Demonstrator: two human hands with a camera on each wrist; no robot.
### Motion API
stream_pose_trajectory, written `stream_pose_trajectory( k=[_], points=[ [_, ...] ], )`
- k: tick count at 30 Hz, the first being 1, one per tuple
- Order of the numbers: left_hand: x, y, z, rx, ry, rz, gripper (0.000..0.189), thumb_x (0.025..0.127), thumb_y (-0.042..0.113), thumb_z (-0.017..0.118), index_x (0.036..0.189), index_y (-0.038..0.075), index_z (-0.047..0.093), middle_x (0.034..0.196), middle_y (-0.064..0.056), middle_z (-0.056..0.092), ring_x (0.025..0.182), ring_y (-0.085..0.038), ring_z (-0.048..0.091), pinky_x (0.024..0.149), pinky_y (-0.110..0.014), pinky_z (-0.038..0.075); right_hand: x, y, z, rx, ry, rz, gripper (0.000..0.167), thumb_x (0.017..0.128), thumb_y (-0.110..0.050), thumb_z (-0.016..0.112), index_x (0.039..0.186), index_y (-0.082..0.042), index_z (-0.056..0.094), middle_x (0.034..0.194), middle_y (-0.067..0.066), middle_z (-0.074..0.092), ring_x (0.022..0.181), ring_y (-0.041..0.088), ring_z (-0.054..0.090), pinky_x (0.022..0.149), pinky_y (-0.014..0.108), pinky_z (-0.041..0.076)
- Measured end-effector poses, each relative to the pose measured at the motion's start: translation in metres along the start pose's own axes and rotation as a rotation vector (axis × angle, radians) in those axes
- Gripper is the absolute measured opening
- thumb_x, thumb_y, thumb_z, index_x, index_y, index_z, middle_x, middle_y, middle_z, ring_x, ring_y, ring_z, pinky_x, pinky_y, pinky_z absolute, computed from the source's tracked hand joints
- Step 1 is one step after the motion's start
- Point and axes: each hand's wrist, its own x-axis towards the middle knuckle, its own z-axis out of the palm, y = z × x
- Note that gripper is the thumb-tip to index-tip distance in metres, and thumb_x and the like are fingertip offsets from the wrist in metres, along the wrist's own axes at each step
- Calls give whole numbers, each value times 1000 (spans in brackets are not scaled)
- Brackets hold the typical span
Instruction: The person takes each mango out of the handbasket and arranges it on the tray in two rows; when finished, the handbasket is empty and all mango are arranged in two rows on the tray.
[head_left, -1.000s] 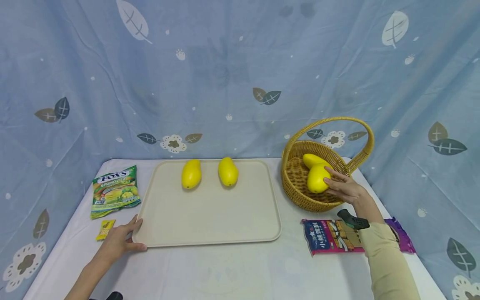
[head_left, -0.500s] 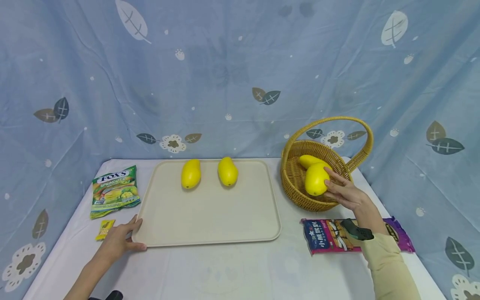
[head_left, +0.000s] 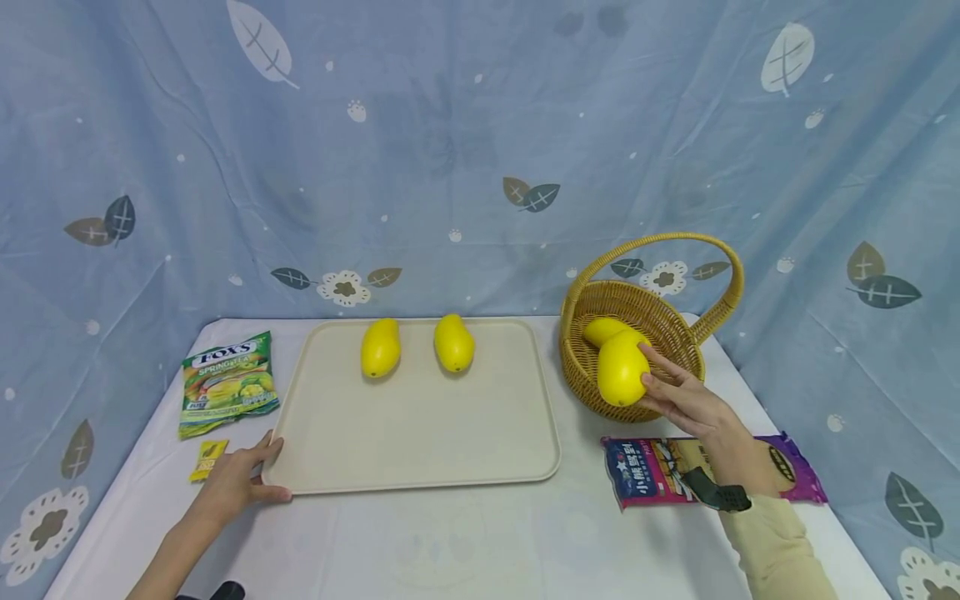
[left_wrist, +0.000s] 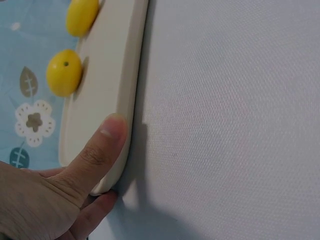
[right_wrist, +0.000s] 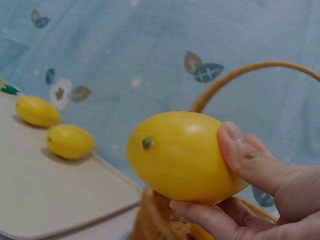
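Observation:
My right hand point(head_left: 693, 404) pinches a yellow mango point(head_left: 622, 368) between thumb and fingers, over the front of a wicker basket point(head_left: 577, 367). In the right wrist view the held mango point(right_wrist: 180, 157) points its green stem end leftward. Another mango point(head_left: 602, 331) lies inside the basket, partly hidden behind the held one. My left hand point(head_left: 236, 482) holds the near left corner of a beige tray point(head_left: 420, 433). The left wrist view has the thumb point(left_wrist: 102, 150) on the tray's rim and fingertips point(left_wrist: 102, 202) under its corner. Two mangoes point(head_left: 381, 347) point(head_left: 453, 342) lie along the tray's far side.
At the left are a green Fox's candy bag point(head_left: 228, 387) and a small yellow wrapped sweet point(head_left: 208, 460). A long purple and blue food packet point(head_left: 652, 471) lies in front of the basket, under the right forearm. The basket handle point(head_left: 667, 237) arches upright. Patterned blue cloth point(head_left: 450, 150) hangs behind.
My right hand has brought the held mango left and toward me, to the basket's front side. The mango behind it has shifted left in the basket. My left hand stays at the tray corner.

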Motion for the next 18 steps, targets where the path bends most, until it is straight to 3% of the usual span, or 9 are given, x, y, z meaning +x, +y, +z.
stream_pose_trajectory(
  k=[6,12,18],
  points=[
    [-1,1,-1,-5,-2,-3,95,56,31,87,129,-13,47,136,-35,36,66,-16,45,91,-61,44,0,10,11,-36,-44,15,48,100,3,39,127,-28,63,122,5,56,109,21,63,95,37,52],
    [0,2,-3,-11,-23,-24,95,57,31,87,131,-13,45,137,-35,34,67,-16,48,94,-63,42,3,21,24,-78,-30,13,46,99,0,45,127,-31,63,124,3,51,110,20,62,96,36,51],
    [1,3,-3,-4,-26,-33,95,57,30,87,131,-12,45,137,-34,34,68,-16,51,95,-63,41,9,37,32,-49,-78,8,46,99,1,44,128,-30,62,126,2,54,112,19,61,97,37,51]
  ],
)
